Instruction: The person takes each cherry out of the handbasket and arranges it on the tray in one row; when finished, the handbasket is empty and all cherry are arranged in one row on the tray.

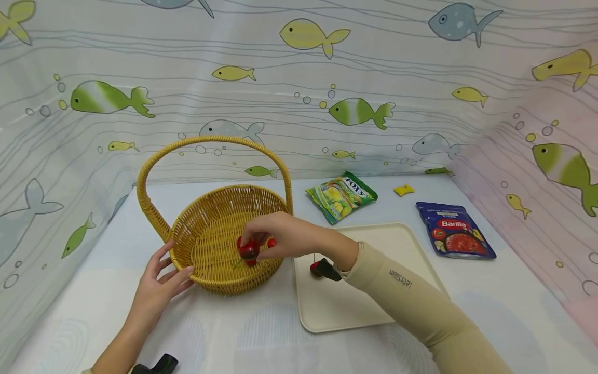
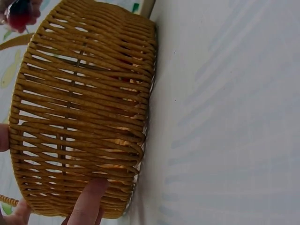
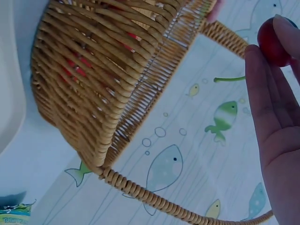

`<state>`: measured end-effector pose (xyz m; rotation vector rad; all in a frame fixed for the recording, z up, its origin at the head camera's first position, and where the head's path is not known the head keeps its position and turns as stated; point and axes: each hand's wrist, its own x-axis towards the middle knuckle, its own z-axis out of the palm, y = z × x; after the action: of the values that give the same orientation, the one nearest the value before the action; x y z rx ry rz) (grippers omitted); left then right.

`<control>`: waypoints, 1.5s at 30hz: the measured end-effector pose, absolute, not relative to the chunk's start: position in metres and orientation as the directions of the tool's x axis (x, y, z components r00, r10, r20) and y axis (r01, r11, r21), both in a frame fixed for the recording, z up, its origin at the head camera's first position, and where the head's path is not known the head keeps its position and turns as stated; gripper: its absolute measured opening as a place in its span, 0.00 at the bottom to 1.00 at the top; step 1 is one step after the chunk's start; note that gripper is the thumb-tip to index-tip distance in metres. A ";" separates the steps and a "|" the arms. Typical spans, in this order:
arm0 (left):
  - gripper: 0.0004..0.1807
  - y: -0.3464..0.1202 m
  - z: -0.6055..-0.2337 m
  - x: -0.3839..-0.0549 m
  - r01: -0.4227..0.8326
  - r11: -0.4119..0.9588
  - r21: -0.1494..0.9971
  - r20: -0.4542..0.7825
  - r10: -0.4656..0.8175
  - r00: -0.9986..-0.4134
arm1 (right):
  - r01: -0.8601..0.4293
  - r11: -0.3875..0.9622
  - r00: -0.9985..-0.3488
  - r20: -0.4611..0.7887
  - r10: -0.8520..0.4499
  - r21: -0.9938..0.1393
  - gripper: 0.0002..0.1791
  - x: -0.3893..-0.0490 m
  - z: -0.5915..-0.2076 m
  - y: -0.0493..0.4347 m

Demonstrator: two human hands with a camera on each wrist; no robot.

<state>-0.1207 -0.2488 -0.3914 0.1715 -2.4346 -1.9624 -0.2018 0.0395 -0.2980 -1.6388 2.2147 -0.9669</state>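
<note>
A round wicker basket (image 1: 224, 283) with a tall arched handle stands left of centre. My left hand (image 1: 161, 285) holds its near left rim, and one finger presses the outer weave in the left wrist view. Over the basket's right side, my right hand (image 1: 280, 234) pinches a dark red cherry (image 3: 272, 44) between thumb and fingers. Its green stem (image 3: 229, 79) sticks out past the fingertips. Inside the basket lie red cherries (image 1: 272, 242), partly hidden by the right hand. Another cherry (image 1: 316, 269) lies on the cream tray (image 1: 322, 317), beside the right wrist.
Behind the tray lies a green Fox's candy bag (image 1: 343, 197), with a small yellow wrapped candy (image 1: 404, 190) to its right. A blue Barilla pouch (image 1: 455, 231) lies right of the tray. A fish-patterned curtain (image 1: 280, 104) surrounds the white table.
</note>
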 end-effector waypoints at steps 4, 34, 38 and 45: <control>0.45 -0.249 -0.392 -0.121 -0.070 0.206 0.976 -0.053 -0.091 -0.994 | -0.771 0.191 -0.378 0.195 -0.905 -0.607 0.19 -0.195 -0.301 0.052; 0.44 -0.247 -0.391 -0.120 -0.079 0.219 0.973 -0.057 -0.103 -0.993 | -0.637 0.393 -0.598 0.104 -0.795 -0.663 0.20 -0.179 -0.354 0.162; 0.45 -0.249 -0.392 -0.119 -0.089 0.216 0.972 -0.067 -0.104 -0.992 | -0.636 0.413 -0.610 0.097 -0.787 -0.652 0.19 -0.182 -0.362 0.173; 0.45 -0.249 -0.392 -0.119 -0.081 0.220 0.972 -0.059 -0.105 -0.993 | -0.605 0.447 -0.626 0.046 -0.779 -0.659 0.17 -0.189 -0.372 0.182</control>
<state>-0.1190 -0.2488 -0.3919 0.1860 -2.4378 -1.9413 -0.1891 0.1825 -0.3723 -1.1943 2.4378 -0.9481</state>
